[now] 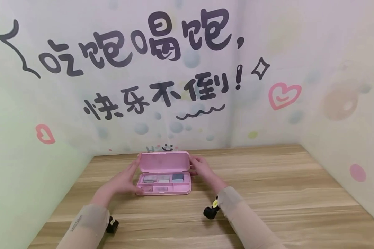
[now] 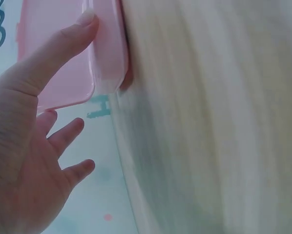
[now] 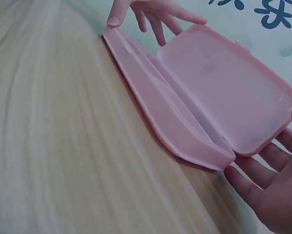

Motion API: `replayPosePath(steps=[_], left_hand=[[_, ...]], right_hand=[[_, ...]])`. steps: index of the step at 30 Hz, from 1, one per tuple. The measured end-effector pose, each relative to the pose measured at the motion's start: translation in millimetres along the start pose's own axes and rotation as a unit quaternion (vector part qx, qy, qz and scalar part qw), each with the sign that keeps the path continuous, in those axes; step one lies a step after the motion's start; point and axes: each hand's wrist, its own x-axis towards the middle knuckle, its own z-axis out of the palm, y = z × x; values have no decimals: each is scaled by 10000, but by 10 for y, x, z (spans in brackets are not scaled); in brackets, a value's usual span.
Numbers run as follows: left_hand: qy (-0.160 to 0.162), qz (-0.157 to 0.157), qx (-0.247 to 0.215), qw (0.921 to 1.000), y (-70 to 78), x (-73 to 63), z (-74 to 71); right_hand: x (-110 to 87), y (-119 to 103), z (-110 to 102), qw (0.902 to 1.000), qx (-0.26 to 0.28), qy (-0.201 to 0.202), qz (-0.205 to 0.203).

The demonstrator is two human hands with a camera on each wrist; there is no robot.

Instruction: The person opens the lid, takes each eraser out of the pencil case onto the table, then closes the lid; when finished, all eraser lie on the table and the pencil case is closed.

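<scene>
A pink plastic pencil case lies on the wooden table with its lid raised at the back. Several small blocks, one of them blue-grey, sit in its divided base; their kind is unclear. My left hand spans the left end, fingers extended. Its thumb touches the base's front left corner, while a fingertip meets the lid's upper left corner. At the right end, my right hand pinches the lid's edge. In the right wrist view its other fingers reach behind the lid, partly hidden.
The wooden table extends to both sides and toward me. Close behind the case stands a printed wall covering with large dark characters. Side walls border the table at left and right. Black wrist cameras hang from my sleeves.
</scene>
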Motion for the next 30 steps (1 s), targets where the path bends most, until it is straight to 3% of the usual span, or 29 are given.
replayPosePath(steps=[7,13,22,30], left_hand=[[-158,-102,-393,9991,-17,39,-14],[-352,-122,-512,9980,-61,54,-2],[-950,-645,-1020,9881,-57,42,-6],[-906,-827,-1386,9827,-54,7,36]], right_hand=[[32,145,15,9998,-25,116,-143],[-22,172,20,9992,66,-80,-398],[-91,184,-22,9993,-16,-54,-357],[-99,247,-36,9989,17,-51,-464]])
